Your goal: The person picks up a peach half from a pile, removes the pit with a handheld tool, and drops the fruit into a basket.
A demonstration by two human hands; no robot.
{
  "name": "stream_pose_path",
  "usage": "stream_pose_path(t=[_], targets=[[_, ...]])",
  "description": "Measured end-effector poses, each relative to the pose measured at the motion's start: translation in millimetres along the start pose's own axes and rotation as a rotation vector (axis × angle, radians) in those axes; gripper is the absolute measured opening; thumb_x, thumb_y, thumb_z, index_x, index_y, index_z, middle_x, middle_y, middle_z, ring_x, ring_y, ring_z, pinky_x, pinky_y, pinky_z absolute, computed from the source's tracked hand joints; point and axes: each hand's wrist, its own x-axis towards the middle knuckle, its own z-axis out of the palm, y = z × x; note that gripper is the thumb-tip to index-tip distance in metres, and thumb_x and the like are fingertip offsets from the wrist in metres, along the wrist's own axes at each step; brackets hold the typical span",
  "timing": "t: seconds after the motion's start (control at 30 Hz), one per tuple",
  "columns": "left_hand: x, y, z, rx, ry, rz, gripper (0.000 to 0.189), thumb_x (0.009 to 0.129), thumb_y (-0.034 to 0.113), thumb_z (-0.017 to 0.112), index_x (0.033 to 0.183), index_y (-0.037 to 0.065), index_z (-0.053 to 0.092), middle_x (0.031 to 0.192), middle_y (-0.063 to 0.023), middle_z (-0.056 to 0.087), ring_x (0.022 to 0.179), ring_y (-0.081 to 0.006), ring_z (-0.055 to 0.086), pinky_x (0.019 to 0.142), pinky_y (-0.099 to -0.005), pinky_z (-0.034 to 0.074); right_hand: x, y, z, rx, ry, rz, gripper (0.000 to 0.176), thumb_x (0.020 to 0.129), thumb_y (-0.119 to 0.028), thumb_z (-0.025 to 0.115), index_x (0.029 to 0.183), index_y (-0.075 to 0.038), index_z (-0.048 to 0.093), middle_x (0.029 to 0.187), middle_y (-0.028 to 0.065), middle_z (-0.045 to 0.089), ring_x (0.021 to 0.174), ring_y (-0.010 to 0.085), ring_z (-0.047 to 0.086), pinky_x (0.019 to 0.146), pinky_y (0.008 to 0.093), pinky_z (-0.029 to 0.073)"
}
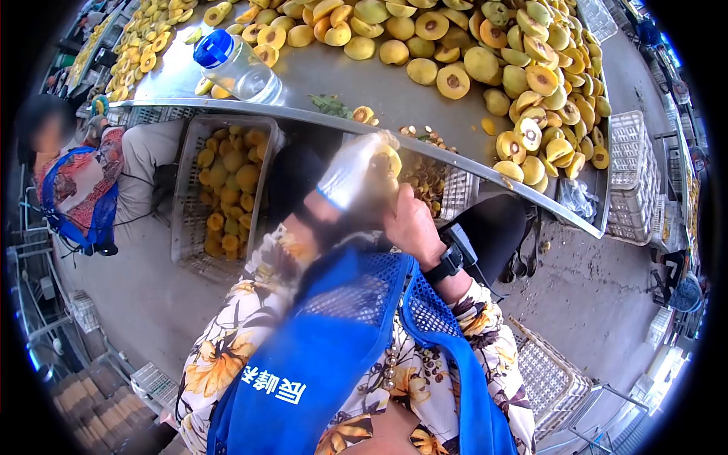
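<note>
My left hand (350, 173), in a white glove, is held up at the near edge of the metal table. Its fingers are closed round a yellow peach half (389, 161). Just to the right and lower, my bare right hand (413, 226) is curled, its thumb side near the fruit. Whatever the right fingers grip is hidden and blurred. Beneath the hands, a crate (460, 191) contains pits and fruit scraps.
Many cut peach halves (485, 64) are heaped on the metal table (364, 87). A blue-lidded water bottle (241, 72) lies there, with green leaves (331, 105) nearby. A crate of peaches (182, 205) stands at left, beside a seated person (80, 189). Stacked crates (631, 182) stand at right.
</note>
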Motion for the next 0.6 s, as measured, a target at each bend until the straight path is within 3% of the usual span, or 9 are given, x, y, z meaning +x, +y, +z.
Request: stream_pose_path(t=[0.03,0.07,0.17,0.2,0.37,0.43,0.53,0.6], targets=[[5,1,-6,0.234,-0.069,0.198,0.023,0.092,0.017,0.048,0.103,0.000,0.058,0.092,-0.0066,0.062,0.081,-0.0167,0.061,0.071,-0.0269,0.049,1,3,-1,-0.015,-0.012,-0.014,0.024,0.076,-0.008,0.055,0.091,0.004,0.040,0.070,0.0297,0.057,0.072,0.0482,0.055,0.065,0.0534,0.044],[9,-5,-6,0.087,-0.113,0.054,0.024,0.093,0.020,0.047,0.101,0.001,0.059,0.091,-0.0070,0.062,0.080,-0.0150,0.060,0.071,-0.0269,0.049,1,5,-1,-0.029,-0.024,-0.027,0.024,0.076,-0.008,0.055,0.091,0.004,0.040,0.070,0.0299,0.057,0.072,0.0482,0.055,0.064,0.0535,0.044],[5,-2,10,-0.757,0.065,-0.491,0.022,0.092,0.015,0.047,0.104,0.003,0.060,0.094,-0.0099,0.063,0.087,-0.0182,0.060,0.076,-0.0278,0.049,5,3,6,-0.002,0.084,-0.005,0.024,0.075,-0.006,0.055,0.091,0.004,0.040,0.071,0.0304,0.057,0.072,0.0484,0.056,0.065,0.0533,0.044],[7,9,17,-0.731,0.236,-0.513,0.023,0.091,0.015,0.047,0.107,0.004,0.060,0.094,-0.0091,0.063,0.089,-0.0176,0.059,0.079,-0.0270,0.048,6,0,8,0.021,0.103,0.017,0.024,0.075,-0.005,0.055,0.091,0.005,0.040,0.071,0.0305,0.057,0.072,0.0485,0.056,0.065,0.0529,0.044],[10,25,30,-0.345,0.368,-0.451,0.024,0.092,0.018,0.049,0.104,0.002,0.062,0.089,-0.0033,0.061,0.083,-0.0105,0.056,0.073,-0.0239,0.047,2,-8,13,0.134,0.197,0.064,0.025,0.075,-0.005,0.055,0.092,0.007,0.040,0.072,0.0313,0.056,0.072,0.0494,0.055,0.065,0.0511,0.045],[14,18,33,-0.557,0.425,-0.642,0.022,0.090,0.018,0.051,0.102,0.002,0.062,0.089,-0.0036,0.061,0.081,-0.0106,0.056,0.071,-0.0240,0.047,2,-6,13,0.145,0.171,0.061,0.026,0.075,-0.005,0.055,0.093,0.007,0.040,0.073,0.0312,0.057,0.073,0.0491,0.056,0.065,0.0510,0.045],[13,6,32,-0.410,0.409,-0.546,0.023,0.089,0.020,0.052,0.100,0.002,0.063,0.087,-0.0033,0.061,0.077,-0.0096,0.056,0.065,-0.0233,0.047,1,-3,14,0.137,0.120,0.069,0.026,0.076,-0.005,0.055,0.093,0.007,0.040,0.074,0.0307,0.057,0.074,0.0482,0.056,0.065,0.0503,0.046],[9,1,21,-0.225,0.241,-0.257,0.024,0.091,0.022,0.051,0.098,0.002,0.063,0.089,-0.0027,0.061,0.077,-0.0093,0.056,0.064,-0.0228,0.047,1,0,14,0.116,0.073,0.062,0.026,0.076,-0.006,0.054,0.094,0.007,0.040,0.075,0.0301,0.057,0.075,0.0474,0.057,0.065,0.0496,0.046]])
